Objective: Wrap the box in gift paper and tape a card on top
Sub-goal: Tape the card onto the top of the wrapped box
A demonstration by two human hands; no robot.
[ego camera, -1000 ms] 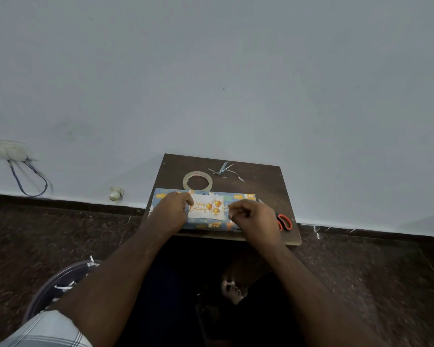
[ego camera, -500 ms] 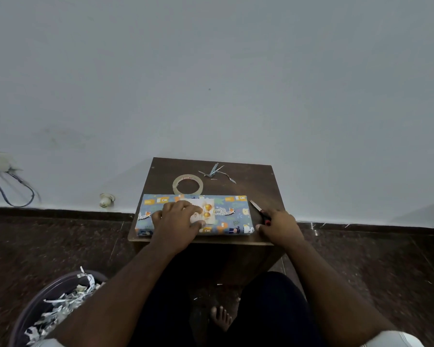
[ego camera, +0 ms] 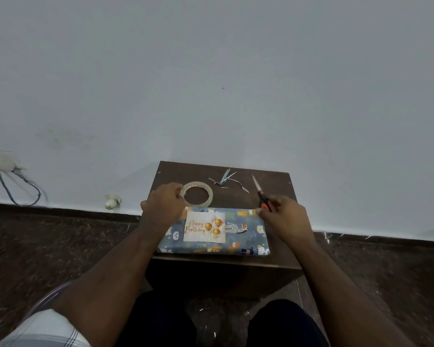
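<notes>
the wrapped box [ego camera: 236, 236] lies flat on the near half of the small dark worktop [ego camera: 273, 179], its long side running left to right. the gift paper is already closed round it, and the "happy birthday" card [ego camera: 204, 227] is laid on its top face toward the left end. the box is judged light and stiff, with paper that looks smooth and rather slippery, so it is best steadied by flat pressure on top or held by its short ends. the card is thin and easily shifted or creased; it is best held down near one edge while tape is put over another.

the left hand [ego camera: 164, 206] is reached over the far left corner of the box to the tape roll [ego camera: 198, 194], which lies flat just beyond the box. its fingers are curled at the roll's left rim, apparently pinching it, though the contact is partly hidden by the back of the hand. the right hand [ego camera: 286, 216] is held over the far right corner of the box, fingers loosely curled by the red handles of the scissors [ego camera: 260, 192], whose blades point away. whether the handles are gripped or only touched cannot be told. paper scraps [ego camera: 226, 180] lie at the far side.
</notes>
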